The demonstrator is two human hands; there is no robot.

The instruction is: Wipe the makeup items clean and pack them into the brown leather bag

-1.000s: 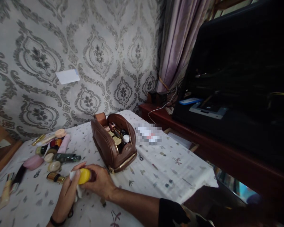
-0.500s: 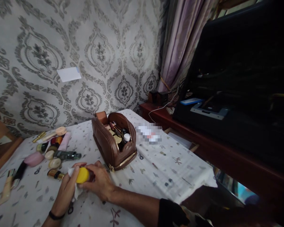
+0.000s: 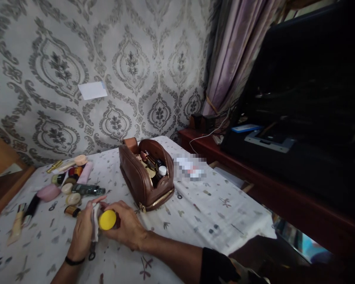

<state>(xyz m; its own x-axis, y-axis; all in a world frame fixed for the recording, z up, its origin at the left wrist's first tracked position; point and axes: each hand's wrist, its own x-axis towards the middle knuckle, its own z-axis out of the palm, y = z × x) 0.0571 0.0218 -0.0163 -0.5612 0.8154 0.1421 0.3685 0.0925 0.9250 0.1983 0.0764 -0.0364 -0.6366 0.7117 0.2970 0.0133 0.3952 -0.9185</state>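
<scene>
My right hand (image 3: 126, 225) is closed round a small dark jar with a yellow lid (image 3: 107, 220), the lid turned toward me. A white cloth or tissue (image 3: 95, 221) is held in my left hand (image 3: 83, 228), pressed against the jar's side. My palms partly hide the jar's body. Just beyond my hands stands an open brown toiletry bag (image 3: 136, 177), with a white-capped bottle (image 3: 162, 171) and other cosmetics inside. Close by my left hand lies a small gold-and-black bottle (image 3: 72, 211).
Several cosmetics lie on the left of the patterned cloth (image 3: 195, 221), among them a dark green tube (image 3: 87, 189), a pink pouch-like item (image 3: 49, 192) and a beige tube (image 3: 17, 227). A dark red desk (image 3: 201, 142) with a large black screen (image 3: 307, 90) stands on the right.
The jar has turned so its yellow lid faces me more fully. My left fingers have straightened somewhat along the cloth. The whole view has shifted slightly.
</scene>
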